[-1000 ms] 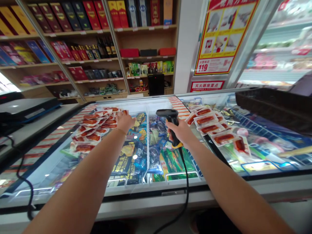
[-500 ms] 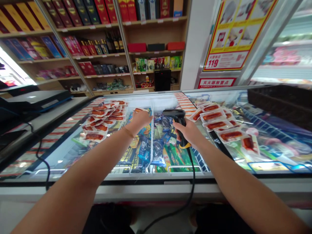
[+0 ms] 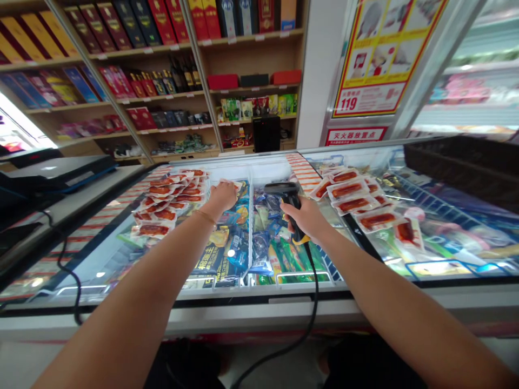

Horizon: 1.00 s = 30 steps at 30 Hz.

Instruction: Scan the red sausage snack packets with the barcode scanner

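My right hand (image 3: pixel 305 217) is wrapped round the grip of a black and yellow barcode scanner (image 3: pixel 281 190), whose head points left and away over the freezer. Its cable (image 3: pixel 314 294) hangs down over the freezer's front edge. My left hand (image 3: pixel 224 193), with a thin bracelet at the wrist, is closed over a packed sausage, mostly hidden by the fingers. Just left of it, a pile of vacuum-packed sausages (image 3: pixel 162 200) lies on the glass lid. More sausage packs (image 3: pixel 352 204) lie heaped on the lid to the right of the scanner.
The chest freezer (image 3: pixel 227 316) holds bagged frozen goods in wire baskets. A dark crate (image 3: pixel 466 167) rests at the right. A machine with a flat top (image 3: pixel 60 170) and a black cable stand at the left. Behind are shelves (image 3: pixel 162 97) of boxes and bottles.
My left hand has moved left, closer to the left pile, and the sausage pack beyond its fingers is now mostly covered. The scanner stays in my right hand; the view has shifted slightly.
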Each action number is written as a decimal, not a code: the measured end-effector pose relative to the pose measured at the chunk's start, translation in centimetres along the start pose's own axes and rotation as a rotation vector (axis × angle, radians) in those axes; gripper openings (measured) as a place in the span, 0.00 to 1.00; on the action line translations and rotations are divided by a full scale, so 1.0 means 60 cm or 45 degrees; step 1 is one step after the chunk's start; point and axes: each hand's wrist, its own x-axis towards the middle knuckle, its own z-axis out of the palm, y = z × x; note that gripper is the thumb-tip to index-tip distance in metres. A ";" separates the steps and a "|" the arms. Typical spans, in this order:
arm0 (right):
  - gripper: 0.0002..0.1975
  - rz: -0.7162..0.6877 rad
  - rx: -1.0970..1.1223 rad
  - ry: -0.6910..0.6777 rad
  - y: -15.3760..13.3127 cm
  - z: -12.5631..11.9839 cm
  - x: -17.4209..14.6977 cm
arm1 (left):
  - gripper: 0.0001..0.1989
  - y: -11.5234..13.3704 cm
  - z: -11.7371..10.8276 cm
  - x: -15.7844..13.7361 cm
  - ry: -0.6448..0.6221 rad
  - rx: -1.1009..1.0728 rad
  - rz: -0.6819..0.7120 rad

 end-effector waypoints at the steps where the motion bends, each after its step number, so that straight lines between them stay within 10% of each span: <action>1: 0.08 0.012 0.010 0.002 -0.001 0.001 -0.001 | 0.23 0.004 -0.003 -0.002 -0.023 0.004 -0.011; 18: 0.09 0.031 0.013 -0.011 -0.004 0.002 -0.005 | 0.17 -0.009 -0.031 0.006 -0.001 0.156 0.127; 24: 0.10 -0.012 -0.032 -0.022 0.000 0.001 -0.006 | 0.16 0.025 -0.037 -0.044 -0.181 -0.233 0.037; 30: 0.10 -0.022 -0.038 -0.072 0.005 0.008 -0.009 | 0.23 0.003 -0.031 -0.094 0.120 -0.459 -0.309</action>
